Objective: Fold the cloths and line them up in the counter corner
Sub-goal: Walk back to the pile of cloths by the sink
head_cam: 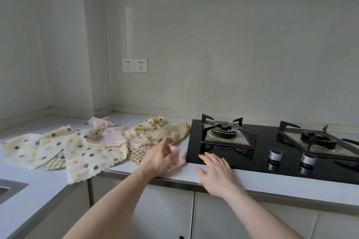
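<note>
Cloths (81,149) lie unfolded in a loose heap on the white desk (38,190), spread from near the corner toward the hob (272,153). Two large cream ones with coloured dots lie flat at the front, one hanging slightly over the desk edge. Pink dotted pieces (108,134) and yellow checked ones (174,132) are crumpled behind and to the right, the checked one lying just beside the hob.

A pink cloth (179,158) sits at the front edge, next to the hob's left side. The left hand (161,159) rests over it, fingers (167,146) curled, though I cannot tell whether they actually grip the fabric. The right hand (215,172) hovers over the desk edge and the hob's front left corner, fingers spread and relaxed, holding nothing.

Two sockets (134,65) sit on the wall behind. A sink (7,190) corner shows at far left.
</note>
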A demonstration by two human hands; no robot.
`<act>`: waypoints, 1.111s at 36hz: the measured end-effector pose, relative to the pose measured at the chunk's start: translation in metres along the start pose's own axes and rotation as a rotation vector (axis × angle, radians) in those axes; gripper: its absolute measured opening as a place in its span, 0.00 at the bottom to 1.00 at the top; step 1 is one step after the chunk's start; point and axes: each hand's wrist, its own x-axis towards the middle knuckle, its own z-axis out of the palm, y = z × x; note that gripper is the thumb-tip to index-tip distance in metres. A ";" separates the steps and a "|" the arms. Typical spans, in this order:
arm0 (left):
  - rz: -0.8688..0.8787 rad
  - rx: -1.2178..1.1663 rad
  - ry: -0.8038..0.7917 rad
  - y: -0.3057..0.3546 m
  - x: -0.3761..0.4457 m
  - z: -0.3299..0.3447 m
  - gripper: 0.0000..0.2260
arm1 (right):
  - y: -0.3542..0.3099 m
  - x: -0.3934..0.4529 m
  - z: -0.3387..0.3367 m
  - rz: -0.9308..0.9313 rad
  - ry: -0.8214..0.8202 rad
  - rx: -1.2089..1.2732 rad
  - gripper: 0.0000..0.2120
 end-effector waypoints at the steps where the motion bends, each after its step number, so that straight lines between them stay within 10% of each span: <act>1: 0.000 0.017 -0.002 0.000 0.000 0.000 0.20 | 0.000 0.000 0.000 -0.001 0.000 0.001 0.26; 18: -0.041 0.176 0.183 0.001 0.001 0.000 0.03 | 0.000 -0.001 0.000 -0.009 0.018 0.013 0.26; 40: -0.107 0.015 0.377 0.033 0.009 -0.044 0.18 | -0.001 -0.015 -0.009 0.015 0.045 0.181 0.26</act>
